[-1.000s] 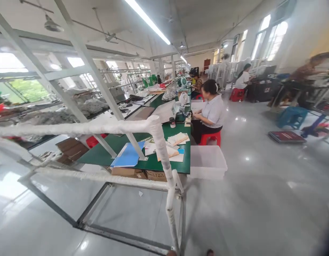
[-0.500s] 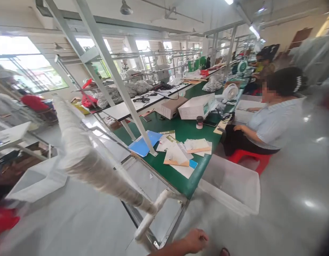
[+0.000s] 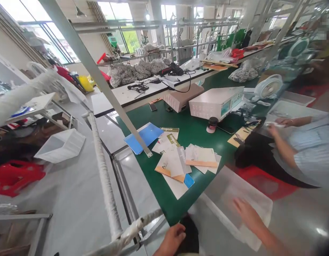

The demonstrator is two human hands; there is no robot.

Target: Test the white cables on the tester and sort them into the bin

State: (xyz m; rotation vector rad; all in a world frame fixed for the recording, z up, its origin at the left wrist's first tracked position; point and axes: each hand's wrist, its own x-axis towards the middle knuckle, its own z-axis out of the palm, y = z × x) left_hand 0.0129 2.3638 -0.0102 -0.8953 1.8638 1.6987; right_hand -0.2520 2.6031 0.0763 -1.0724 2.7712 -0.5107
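Note:
My left hand (image 3: 173,237) is low in the head view, just below the near corner of the green table (image 3: 168,209). Its fingers are loosely bent and apart from the thumb, with nothing visible in them. Farther right, my right hand (image 3: 245,212) passes in front of a white plastic bin (image 3: 263,199), its fingers stretched out and slightly blurred, holding nothing. Closest on the table lie several scattered notebooks (image 3: 201,157) and a blue folder (image 3: 144,137).
A seated co-worker (image 3: 311,142) is at the right beside a red stool (image 3: 263,181). A wrapped metal frame (image 3: 104,174) borders the table's left side. Behind the notebooks stand a dark-lidded jar (image 3: 211,126), a white metal box (image 3: 207,106) and a small fan (image 3: 269,87).
The view has swung toward the table and come closer. My left hand shifted left in the picture and sits near the table corner. My right hand has come into view.

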